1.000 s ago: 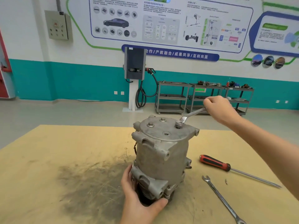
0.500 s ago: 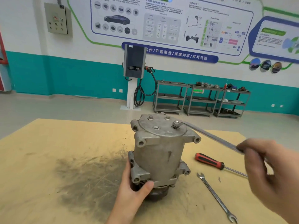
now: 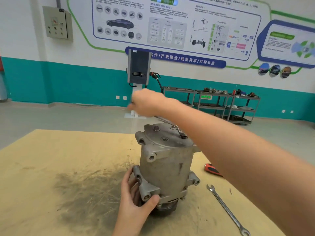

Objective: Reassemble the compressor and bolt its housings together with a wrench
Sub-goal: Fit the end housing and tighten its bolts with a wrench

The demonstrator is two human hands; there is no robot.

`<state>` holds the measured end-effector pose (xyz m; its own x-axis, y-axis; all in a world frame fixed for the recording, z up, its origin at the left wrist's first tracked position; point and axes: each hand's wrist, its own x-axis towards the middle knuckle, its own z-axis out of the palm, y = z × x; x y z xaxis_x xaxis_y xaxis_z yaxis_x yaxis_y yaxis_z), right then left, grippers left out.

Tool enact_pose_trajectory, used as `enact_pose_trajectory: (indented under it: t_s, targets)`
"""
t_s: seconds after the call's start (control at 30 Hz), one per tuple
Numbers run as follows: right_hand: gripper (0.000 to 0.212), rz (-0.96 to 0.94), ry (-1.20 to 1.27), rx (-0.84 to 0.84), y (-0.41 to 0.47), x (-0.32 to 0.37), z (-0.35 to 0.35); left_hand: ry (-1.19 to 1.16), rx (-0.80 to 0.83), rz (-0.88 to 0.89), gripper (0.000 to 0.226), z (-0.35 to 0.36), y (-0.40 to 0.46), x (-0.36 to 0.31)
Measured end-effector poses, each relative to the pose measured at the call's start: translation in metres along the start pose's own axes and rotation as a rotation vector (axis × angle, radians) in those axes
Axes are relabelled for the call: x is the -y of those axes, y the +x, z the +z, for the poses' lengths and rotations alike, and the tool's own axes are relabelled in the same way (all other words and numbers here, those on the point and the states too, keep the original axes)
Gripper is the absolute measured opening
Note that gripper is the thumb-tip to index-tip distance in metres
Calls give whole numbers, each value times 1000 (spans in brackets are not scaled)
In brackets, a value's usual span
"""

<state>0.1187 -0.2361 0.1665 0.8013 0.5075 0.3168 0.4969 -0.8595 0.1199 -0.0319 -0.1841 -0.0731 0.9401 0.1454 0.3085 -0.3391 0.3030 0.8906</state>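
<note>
Grey compressor (image 3: 166,160) on a tan, black-smudged table (image 3: 51,167); screwdriver handle (image 3: 212,169) red and black.

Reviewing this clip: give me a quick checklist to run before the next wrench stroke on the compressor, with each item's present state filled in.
1. Wrench head seated on the right-hand top bolt: ok, the ring end sits over it.
2. Right hand grips the wrench handle: ok, though blurred.
3. Left hand steadies the compressor at its lower flange: ok.
4. Compressor upright on the table: ok.
5. Other top bolts tight: cannot tell.
6. Spare wrench and screwdriver out of the swing path: ok, both lie flat on the table to the right.
</note>
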Motion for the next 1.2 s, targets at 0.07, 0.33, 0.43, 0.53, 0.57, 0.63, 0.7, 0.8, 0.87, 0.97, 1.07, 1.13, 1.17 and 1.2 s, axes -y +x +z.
enact_pose_trajectory:
  t_s: [0.07,0.33,0.43,0.53,0.57,0.63,0.7,0.8,0.87,0.97,1.07,1.13,1.17,1.2]
  targets:
    - [25,179,183,45,-14,-38,-11,27,-11,4,94,1,-4,2]
    - [44,581,372,-351,-157,-159,9,-9,34,-1,86,4,-6,-7]
    - [54,484,118,-642,-225,-143,2,-16,12,-25,86,4,-6,-7]
    - [61,272,13,-825,-273,-104,-11,-12,-2,-27,84,5,-7,-6]
    - [63,179,-4,-876,-285,-86,-14,0,-10,-23,83,6,-7,-6]
    - [62,4,-33,-907,-297,-49,-20,26,-23,-23,80,7,-9,-5]
    - [58,-172,-25,-875,-290,-12,-24,56,-31,-25,77,6,-10,-1]
    - [51,-385,53,-801,-245,40,-28,116,-75,-24,79,4,-7,4]
    - [48,-413,45,-648,-200,62,-29,125,-96,-22,79,3,-5,4]
    - [35,-292,-144,-364,-117,79,-27,144,-127,-2,83,3,-3,0]
    - [24,-63,-56,-220,-52,52,-18,183,-113,11,83,2,-7,-4]
    - [24,80,46,-102,-30,15,-11,200,-95,22,84,1,-9,-7]
    - [25,159,78,-59,-27,-8,-7,204,-96,25,84,1,-9,-7]
    - [26,243,92,-37,-28,-33,-4,204,-102,25,84,2,-9,-7]
